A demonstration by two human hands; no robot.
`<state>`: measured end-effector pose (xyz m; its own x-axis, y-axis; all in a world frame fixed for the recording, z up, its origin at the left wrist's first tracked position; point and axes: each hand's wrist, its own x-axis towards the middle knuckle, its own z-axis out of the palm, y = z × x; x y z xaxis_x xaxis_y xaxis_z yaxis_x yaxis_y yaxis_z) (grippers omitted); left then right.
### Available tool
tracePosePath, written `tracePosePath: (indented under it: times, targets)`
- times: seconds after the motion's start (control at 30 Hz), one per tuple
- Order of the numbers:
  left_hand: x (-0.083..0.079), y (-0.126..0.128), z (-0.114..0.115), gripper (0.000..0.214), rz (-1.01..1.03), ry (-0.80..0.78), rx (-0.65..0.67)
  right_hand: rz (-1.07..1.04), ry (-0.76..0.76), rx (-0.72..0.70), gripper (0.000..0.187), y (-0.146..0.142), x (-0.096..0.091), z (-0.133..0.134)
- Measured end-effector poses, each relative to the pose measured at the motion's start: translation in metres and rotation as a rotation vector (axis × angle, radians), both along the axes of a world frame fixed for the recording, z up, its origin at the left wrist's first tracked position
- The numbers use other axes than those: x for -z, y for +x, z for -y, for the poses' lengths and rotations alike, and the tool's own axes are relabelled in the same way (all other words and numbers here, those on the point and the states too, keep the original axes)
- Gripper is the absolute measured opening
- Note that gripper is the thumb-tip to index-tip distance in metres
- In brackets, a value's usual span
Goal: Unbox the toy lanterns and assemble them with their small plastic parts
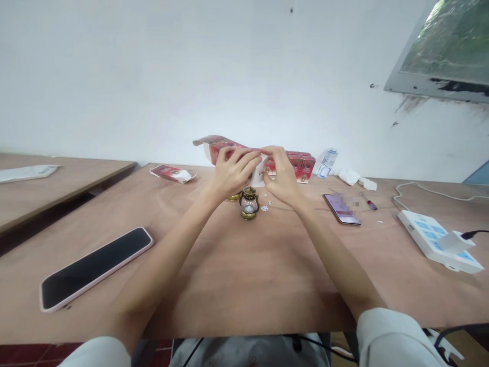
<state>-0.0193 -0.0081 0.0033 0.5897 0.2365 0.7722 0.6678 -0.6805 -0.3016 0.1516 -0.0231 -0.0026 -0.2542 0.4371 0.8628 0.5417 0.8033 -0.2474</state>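
My left hand (231, 172) and my right hand (281, 176) are raised together above the wooden table (244, 265), both with fingers closed on a red and white cardboard box (217, 147) that is partly unfolded. The box's open flap sticks out to the left past my left fingers. Below the hands a small brass lantern (249, 203) with a pale globe stands upright on the table. A second brass piece (235, 196) peeks out behind my left wrist. Tiny white bits (265, 207) lie beside the lantern.
More red boxes (301, 164) stand behind my hands, and another lies flat (171, 173) at the left. A pink-cased phone (95, 267) lies front left, a second phone (342, 208) and screwdriver (370, 203) right. A white power strip (439, 240), water bottle (327, 162) and crumpled tissue (353, 177) sit right.
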Motion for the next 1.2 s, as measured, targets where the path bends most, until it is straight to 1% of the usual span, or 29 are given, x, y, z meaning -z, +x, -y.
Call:
tracePosePath:
  times: [0.07,0.13,0.23,0.37,0.47,0.53,0.6,0.7,0.77,0.87,0.97,1.03,1.1,1.2]
  targets:
    - [0.001,0.001,0.000,0.035,-0.023,0.005,-0.003,0.151,-0.007,-0.070,0.048,0.010,-0.003,-0.001]
    - [0.002,0.001,-0.001,0.033,-0.028,-0.009,0.010,0.220,0.000,-0.070,0.044,0.018,-0.004,-0.002]
    - [0.000,0.000,-0.001,0.031,-0.014,-0.022,0.043,0.232,0.050,-0.034,0.035,0.025,-0.004,-0.004]
    - [-0.003,-0.004,0.000,0.029,0.004,-0.001,0.031,0.236,0.060,-0.079,0.034,0.026,-0.009,0.000]
    - [-0.002,-0.008,-0.001,0.036,0.022,-0.037,0.053,0.227,-0.020,-0.105,0.027,0.025,-0.017,0.008]
    - [0.001,-0.009,-0.002,0.044,0.053,-0.102,0.082,0.214,-0.109,-0.131,0.026,0.025,-0.022,0.014]
    - [0.003,-0.009,-0.002,0.050,0.086,-0.141,0.069,0.190,-0.212,-0.173,0.027,0.026,-0.026,0.021]
    - [0.001,-0.008,0.002,0.049,0.125,-0.125,0.017,0.161,-0.348,-0.245,0.029,0.026,-0.029,0.028]
    - [-0.002,-0.007,0.006,0.043,0.178,-0.130,0.015,0.172,-0.372,-0.288,0.025,0.025,-0.029,0.030]
    - [-0.008,-0.006,0.014,0.035,0.264,-0.189,0.064,0.174,-0.283,-0.272,0.027,0.022,-0.026,0.028]
    - [-0.015,-0.005,0.023,0.033,0.283,-0.241,0.125,0.123,-0.154,-0.178,0.008,0.017,-0.021,0.024]
    - [-0.021,-0.006,0.029,0.029,0.255,-0.261,0.136,0.101,-0.091,-0.128,0.011,0.016,-0.019,0.023]
    - [-0.026,-0.008,0.036,0.023,0.198,-0.290,0.109,0.093,-0.041,-0.093,0.013,0.015,-0.018,0.023]
    - [-0.030,-0.017,0.041,0.024,0.076,-0.362,-0.025,0.079,0.000,-0.071,0.014,0.016,-0.017,0.024]
